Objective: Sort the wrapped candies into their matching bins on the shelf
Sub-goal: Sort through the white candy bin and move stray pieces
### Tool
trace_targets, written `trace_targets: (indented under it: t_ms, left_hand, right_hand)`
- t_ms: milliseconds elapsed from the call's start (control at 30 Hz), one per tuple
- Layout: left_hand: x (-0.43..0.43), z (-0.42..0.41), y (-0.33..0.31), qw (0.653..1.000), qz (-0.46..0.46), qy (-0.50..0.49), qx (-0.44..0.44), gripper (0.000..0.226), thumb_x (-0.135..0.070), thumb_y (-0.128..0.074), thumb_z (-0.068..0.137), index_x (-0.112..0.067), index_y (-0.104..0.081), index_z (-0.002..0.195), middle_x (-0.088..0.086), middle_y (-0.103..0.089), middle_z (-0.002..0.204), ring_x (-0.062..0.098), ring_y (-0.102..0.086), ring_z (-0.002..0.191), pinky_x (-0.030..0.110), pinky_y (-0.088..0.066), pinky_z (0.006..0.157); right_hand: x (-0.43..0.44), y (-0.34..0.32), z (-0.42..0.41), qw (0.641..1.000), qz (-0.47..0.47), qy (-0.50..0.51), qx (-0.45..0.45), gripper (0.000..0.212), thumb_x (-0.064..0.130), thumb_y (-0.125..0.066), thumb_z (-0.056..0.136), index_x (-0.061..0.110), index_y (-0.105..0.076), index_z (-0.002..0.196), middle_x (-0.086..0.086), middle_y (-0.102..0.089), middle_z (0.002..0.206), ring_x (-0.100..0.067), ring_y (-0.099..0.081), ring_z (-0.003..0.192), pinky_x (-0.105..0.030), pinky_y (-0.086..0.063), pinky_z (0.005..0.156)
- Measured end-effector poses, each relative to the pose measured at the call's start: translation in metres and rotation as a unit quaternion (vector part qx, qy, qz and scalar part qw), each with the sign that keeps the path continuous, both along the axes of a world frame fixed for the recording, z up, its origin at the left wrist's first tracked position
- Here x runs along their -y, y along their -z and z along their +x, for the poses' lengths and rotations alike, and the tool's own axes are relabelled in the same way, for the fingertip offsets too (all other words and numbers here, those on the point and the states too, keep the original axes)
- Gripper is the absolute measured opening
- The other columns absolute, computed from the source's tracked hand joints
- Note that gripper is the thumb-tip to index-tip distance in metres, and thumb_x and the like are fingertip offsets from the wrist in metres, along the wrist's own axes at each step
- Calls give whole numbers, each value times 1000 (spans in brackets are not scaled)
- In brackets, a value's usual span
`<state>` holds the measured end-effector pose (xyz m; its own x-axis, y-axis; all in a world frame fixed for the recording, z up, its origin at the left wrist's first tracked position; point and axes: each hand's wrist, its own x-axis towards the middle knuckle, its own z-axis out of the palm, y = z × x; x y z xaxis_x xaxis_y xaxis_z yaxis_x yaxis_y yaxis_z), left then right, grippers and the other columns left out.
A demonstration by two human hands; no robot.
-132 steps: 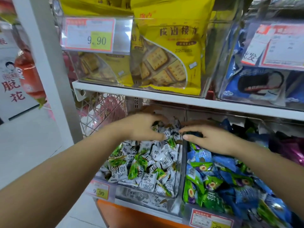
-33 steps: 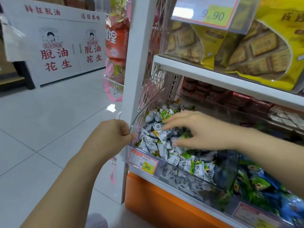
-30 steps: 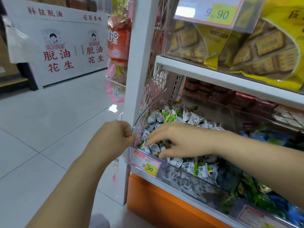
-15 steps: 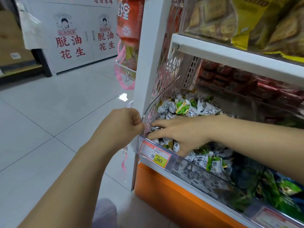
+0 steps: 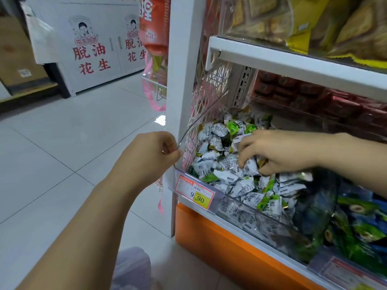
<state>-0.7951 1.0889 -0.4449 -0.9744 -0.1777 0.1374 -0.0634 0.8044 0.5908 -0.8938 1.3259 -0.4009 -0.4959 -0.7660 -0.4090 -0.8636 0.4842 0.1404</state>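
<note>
Head view: the white shelf (image 5: 293, 59) fills the right half, its upright post (image 5: 184, 80) standing at the near left corner above an orange base (image 5: 219, 237). Grey floor tiles (image 5: 62, 164) spread to the left. On the upper board sit yellow biscuit bags (image 5: 303, 21). On the lower level a clear bin (image 5: 251, 216) runs with its long axis from near to far into the shelf, with a price tag (image 5: 195, 192) on its front wall. Just to its right lies a second bin of blue-and-green candies (image 5: 356, 227).

The white-and-green candies (image 5: 217, 143) are heaped in the clear bin. They are jumbled, their long axes pointing every way, with no common direction.

Both forearms are bare. The left one comes in from the lower left, and the left grip (image 5: 155, 151) is clenched, knuckles up, pinching the curved edge of the bin's left side wall between thumb and forefinger. The right forearm reaches in level from the right. The right grip (image 5: 278, 151) is palm down over the heap, fingers (image 5: 243, 162) curled down, grasping a white wrapper against the thumb; which way that piece points cannot be told.
</note>
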Motion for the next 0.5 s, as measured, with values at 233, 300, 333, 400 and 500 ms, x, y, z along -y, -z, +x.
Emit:
trace_targets:
  t_ms: [233,300,333,400,500]
  left_hand:
    - [-1,1,-2,1000,-4,13,0,16,-30,-65,88,-27,-58,74,-13,-63,79,2,-57,73,16,-43,61]
    - [-1,0,-2,1000,-5,18,5,16,-29,-65,88,-26,-58,74,-12,-63,80,3,-57,74,15,-41,60]
    - [-1,0,-3,1000,-5,20,6,17,-29,-65,88,-26,-58,73,-12,-63,80,3,-57,73,15,-41,60]
    - [-2,0,-3,1000,-5,20,5,19,-28,-65,88,-27,-56,71,-12,-62,79,3,-56,73,14,-40,59]
    - [-2,-1,-3,1000,-1,19,2,20,-27,-65,88,-27,-56,71,-12,-62,79,4,-57,74,15,-40,59]
  right_hand:
    - [-20,-6,1,998,-48,47,7,42,33,-66,84,43,-54,123,11,-44,131,-8,-39,118,-22,-32,98]
    - [-20,-15,5,995,-66,65,23,48,45,-68,80,43,-53,126,12,-43,135,-5,-40,121,-21,-31,101]
    - [-17,-20,8,994,-74,73,30,52,51,-67,78,42,-53,127,13,-43,137,-4,-40,122,-21,-30,102]
    - [-7,-28,14,993,-99,67,19,54,58,-61,77,41,-54,128,15,-46,135,-4,-42,120,-25,-32,102]
    - [23,-26,21,982,-187,24,-1,42,52,-59,83,36,-60,122,17,-58,123,-3,-46,109,-28,-35,102]
